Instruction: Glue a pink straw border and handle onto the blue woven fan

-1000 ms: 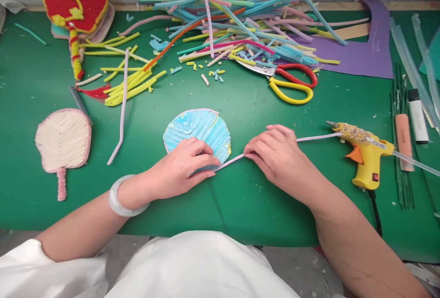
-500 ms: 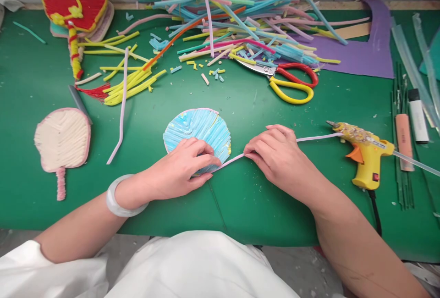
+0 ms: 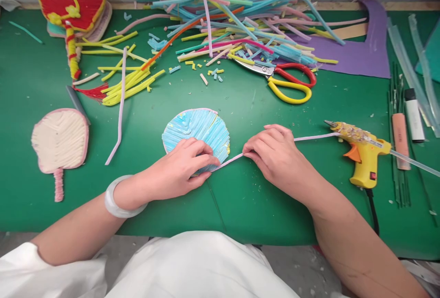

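A round blue fan panel [image 3: 201, 126], covered in pipe cleaner strips, lies flat on the green table. My left hand [image 3: 187, 165] rests over its lower part, thumb and fingers pinching the edge together with the end of a lilac pipe cleaner [image 3: 231, 160]. Part of the lilac strip edges the panel's rim at the top. My right hand [image 3: 271, 160] pinches the same pipe cleaner a short way to the right, holding it taut. Its free end runs on toward the glue gun [image 3: 367, 151]. A thin dark wire [image 3: 216, 204] extends from under the panel toward me.
Red-and-yellow-handled scissors [image 3: 288, 82] lie below a heap of coloured pipe cleaners [image 3: 240, 9]. A cream fan [image 3: 61, 140] and a loose lilac pipe cleaner [image 3: 121, 105] are at left, a red fan [image 3: 70, 2] behind them. Green wires [image 3: 398, 188] and a white tube [image 3: 414, 117] lie at right.
The whole view has shifted very slightly. Both hands keep their hold on the lilac pipe cleaner and the panel; nothing else has visibly moved.
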Demonstrator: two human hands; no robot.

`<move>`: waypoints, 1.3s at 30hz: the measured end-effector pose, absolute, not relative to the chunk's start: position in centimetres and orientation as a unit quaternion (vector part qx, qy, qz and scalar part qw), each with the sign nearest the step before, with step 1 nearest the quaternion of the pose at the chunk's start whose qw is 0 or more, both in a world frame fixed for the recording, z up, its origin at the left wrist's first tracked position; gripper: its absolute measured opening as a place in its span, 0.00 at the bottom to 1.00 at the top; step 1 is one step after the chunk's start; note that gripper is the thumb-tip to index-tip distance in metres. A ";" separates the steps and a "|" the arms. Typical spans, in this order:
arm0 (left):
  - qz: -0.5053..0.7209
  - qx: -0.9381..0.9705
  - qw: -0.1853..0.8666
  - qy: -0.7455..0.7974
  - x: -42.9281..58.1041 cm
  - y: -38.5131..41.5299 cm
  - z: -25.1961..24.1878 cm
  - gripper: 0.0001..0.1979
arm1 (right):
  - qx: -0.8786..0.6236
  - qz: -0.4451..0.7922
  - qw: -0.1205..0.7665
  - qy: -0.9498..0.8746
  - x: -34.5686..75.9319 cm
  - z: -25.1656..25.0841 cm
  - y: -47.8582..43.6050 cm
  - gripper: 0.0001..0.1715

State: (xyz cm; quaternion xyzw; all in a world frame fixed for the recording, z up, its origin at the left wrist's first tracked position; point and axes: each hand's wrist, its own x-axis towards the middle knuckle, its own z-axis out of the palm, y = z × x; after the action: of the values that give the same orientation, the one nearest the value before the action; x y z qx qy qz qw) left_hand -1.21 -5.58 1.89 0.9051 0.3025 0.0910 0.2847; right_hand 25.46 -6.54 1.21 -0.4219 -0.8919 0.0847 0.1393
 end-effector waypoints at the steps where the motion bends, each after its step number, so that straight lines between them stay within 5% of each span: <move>1: 0.091 0.905 0.285 0.303 -1.2 -5.6 1.9 0.12 | -0.422 0.083 0.141 -0.892 25.4 1.2 -6.5 0.06; 39: 0.102 0.900 0.303 0.297 -1.6 -5.5 1.5 0.11 | -0.440 0.061 0.185 -0.877 24.4 -0.3 -5.5 0.07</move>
State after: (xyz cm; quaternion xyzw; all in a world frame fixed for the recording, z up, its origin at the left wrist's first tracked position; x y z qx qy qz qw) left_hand -1.60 -5.54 1.53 0.8999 0.2967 0.1024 0.3028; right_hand 24.39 -5.47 -0.27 -0.4400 -0.8766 0.0614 0.1849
